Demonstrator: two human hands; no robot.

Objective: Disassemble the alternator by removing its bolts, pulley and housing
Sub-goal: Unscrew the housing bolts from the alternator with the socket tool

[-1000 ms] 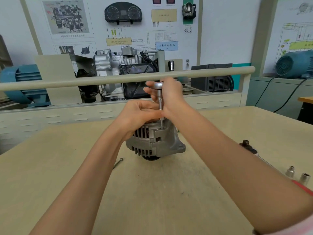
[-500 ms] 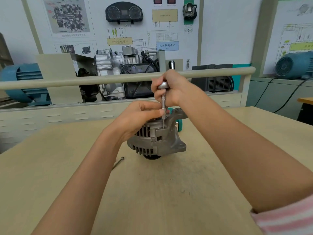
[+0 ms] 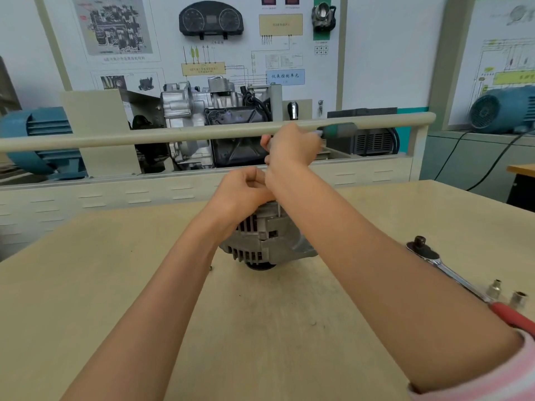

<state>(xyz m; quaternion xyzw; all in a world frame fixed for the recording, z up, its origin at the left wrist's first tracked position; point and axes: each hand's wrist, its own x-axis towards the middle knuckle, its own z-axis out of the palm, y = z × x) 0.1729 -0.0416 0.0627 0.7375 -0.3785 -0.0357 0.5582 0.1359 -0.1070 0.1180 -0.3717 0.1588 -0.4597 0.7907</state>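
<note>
Head view, nearest first: a pink-striped sleeve [image 3: 492,380] sits at the lower right corner, and two bare forearms reach forward over a pale wooden table [image 3: 86,299] whose top is lightly scuffed and smudged. To the right of the right forearm lies a ratchet wrench [image 3: 451,273] with a red handle, and two small sockets [image 3: 506,293] stand upright just beside its shaft.

Further in, the alternator [image 3: 266,238] rests on the table directly beneath both sets of fingers, its vented silver housing facing the camera and a dark round part showing under it. Just left of it, close to the left forearm, a small bit of metal [image 3: 211,267] peeks out on the table; what it is cannot be told.

The left hand [image 3: 243,192] sits on top of the alternator with its fingers curled in tight; whether they pinch anything cannot be made out. Just above it, the right hand [image 3: 292,146] is closed around a tool [image 3: 337,130] whose green and grey handle sticks out to the right of the fingers; a thin metal shaft runs down below the wrist toward the housing.

Beyond the fingers, a beige rail [image 3: 144,136] crosses the table's back edge. Behind it stand a cutaway engine unit [image 3: 208,123], blue motors [image 3: 503,110] at both sides, and a wall board [image 3: 376,53] carrying diagrams and an instrument cluster [image 3: 211,20].
</note>
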